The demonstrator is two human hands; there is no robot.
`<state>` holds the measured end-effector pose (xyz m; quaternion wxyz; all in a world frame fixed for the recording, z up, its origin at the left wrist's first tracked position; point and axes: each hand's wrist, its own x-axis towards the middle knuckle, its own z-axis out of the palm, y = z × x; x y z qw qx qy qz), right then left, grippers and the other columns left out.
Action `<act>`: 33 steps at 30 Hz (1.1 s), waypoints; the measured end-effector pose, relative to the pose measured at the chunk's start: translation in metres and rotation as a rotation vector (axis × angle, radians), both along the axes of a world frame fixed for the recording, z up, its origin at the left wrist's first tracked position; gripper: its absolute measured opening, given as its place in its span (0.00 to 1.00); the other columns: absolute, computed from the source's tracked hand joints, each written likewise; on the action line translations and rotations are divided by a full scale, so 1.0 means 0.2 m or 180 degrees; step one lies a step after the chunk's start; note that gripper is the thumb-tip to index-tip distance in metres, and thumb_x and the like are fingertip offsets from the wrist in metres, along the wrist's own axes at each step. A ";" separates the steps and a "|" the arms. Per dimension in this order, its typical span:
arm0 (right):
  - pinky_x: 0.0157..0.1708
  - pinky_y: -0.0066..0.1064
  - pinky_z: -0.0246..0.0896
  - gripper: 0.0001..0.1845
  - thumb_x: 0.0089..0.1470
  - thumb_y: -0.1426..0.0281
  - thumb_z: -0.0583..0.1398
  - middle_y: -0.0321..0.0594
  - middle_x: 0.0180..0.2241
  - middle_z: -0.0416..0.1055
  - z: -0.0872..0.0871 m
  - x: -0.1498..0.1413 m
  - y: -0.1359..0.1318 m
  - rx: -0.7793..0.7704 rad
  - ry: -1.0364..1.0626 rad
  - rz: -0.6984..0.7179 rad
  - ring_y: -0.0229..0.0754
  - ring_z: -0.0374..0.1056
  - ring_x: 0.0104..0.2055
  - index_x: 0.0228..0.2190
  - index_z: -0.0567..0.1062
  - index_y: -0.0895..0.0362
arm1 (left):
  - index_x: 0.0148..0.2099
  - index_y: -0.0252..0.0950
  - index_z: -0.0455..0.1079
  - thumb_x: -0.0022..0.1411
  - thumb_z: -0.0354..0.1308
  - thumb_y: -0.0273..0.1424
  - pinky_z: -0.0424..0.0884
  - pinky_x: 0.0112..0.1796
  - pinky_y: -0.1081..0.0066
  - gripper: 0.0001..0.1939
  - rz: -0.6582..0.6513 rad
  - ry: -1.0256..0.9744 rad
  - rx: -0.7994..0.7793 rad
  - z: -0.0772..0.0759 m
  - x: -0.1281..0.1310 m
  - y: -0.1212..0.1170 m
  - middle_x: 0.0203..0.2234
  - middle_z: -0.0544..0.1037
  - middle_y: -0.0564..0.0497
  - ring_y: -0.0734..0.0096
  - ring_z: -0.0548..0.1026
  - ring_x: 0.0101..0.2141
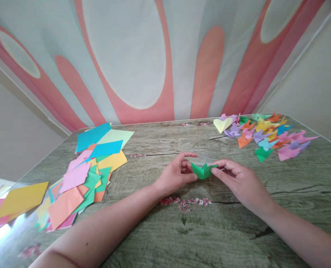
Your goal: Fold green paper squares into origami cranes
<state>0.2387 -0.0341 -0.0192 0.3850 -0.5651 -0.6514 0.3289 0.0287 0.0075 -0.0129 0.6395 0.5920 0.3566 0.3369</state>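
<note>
A small green folded paper figure [203, 171], with two raised side points and a peak in the middle, is held just over the table. My left hand [180, 171] pinches its left point between the thumb and curled fingers, while the index finger stretches out above it. At the other end, my right hand [235, 176] grips the right point between thumb and index finger. Both hands are closed on the paper, and the fingertips behind it are partly hidden.
Loose coloured paper sheets [76, 178] lie in an overlapping heap on the left of the wood-patterned table [159, 230]. Many folded paper figures [263, 126] crowd the back right. A yellow paper heart [222, 125] sits at their left edge. A patterned curtain [179, 74] hangs behind.
</note>
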 end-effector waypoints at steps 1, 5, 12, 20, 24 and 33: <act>0.37 0.34 0.64 0.11 0.58 0.60 0.59 0.36 0.34 0.76 0.00 0.00 0.00 -0.0061 0.0093 0.0005 0.42 0.71 0.36 0.38 0.75 0.52 | 0.55 0.37 0.61 0.50 0.66 0.24 0.64 0.30 0.76 0.31 -0.0070 0.0025 0.0040 0.00 0.00 0.00 0.23 0.68 0.60 0.80 0.68 0.24; 0.35 0.32 0.65 0.15 0.57 0.63 0.59 0.36 0.35 0.75 -0.02 0.01 0.00 -0.0045 0.0336 0.0083 0.41 0.71 0.34 0.46 0.70 0.52 | 0.44 0.33 0.70 0.53 0.66 0.33 0.64 0.30 0.76 0.17 -0.0094 0.0196 -0.0061 0.00 -0.01 0.00 0.23 0.70 0.56 0.79 0.68 0.25; 0.35 0.31 0.67 0.10 0.56 0.66 0.59 0.35 0.35 0.74 0.02 0.00 -0.01 0.0271 -0.0033 0.0252 0.40 0.71 0.34 0.41 0.73 0.50 | 0.34 0.32 0.69 0.52 0.66 0.41 0.64 0.27 0.77 0.18 0.0162 0.0300 -0.0158 0.01 0.00 0.00 0.23 0.71 0.56 0.80 0.67 0.22; 0.37 0.34 0.68 0.09 0.58 0.67 0.58 0.37 0.39 0.76 0.01 -0.02 -0.01 0.0662 -0.0319 0.0497 0.42 0.72 0.36 0.41 0.75 0.49 | 0.39 0.33 0.67 0.54 0.66 0.37 0.65 0.26 0.77 0.16 0.0236 0.0187 -0.0041 -0.01 0.00 0.01 0.25 0.69 0.56 0.80 0.67 0.23; 0.38 0.34 0.68 0.10 0.58 0.68 0.58 0.37 0.40 0.76 0.00 -0.01 0.00 0.0738 -0.0361 0.0389 0.42 0.72 0.39 0.42 0.75 0.49 | 0.43 0.34 0.70 0.57 0.62 0.32 0.65 0.28 0.76 0.11 0.0225 0.0478 0.0431 -0.01 -0.01 0.02 0.25 0.69 0.56 0.78 0.68 0.24; 0.36 0.34 0.69 0.10 0.59 0.68 0.55 0.38 0.39 0.76 0.03 0.00 0.00 0.0868 -0.0559 0.0449 0.41 0.72 0.35 0.41 0.75 0.50 | 0.32 0.33 0.69 0.57 0.61 0.29 0.64 0.30 0.77 0.05 0.0387 0.1100 0.1193 0.05 -0.03 0.00 0.33 0.75 0.51 0.75 0.71 0.32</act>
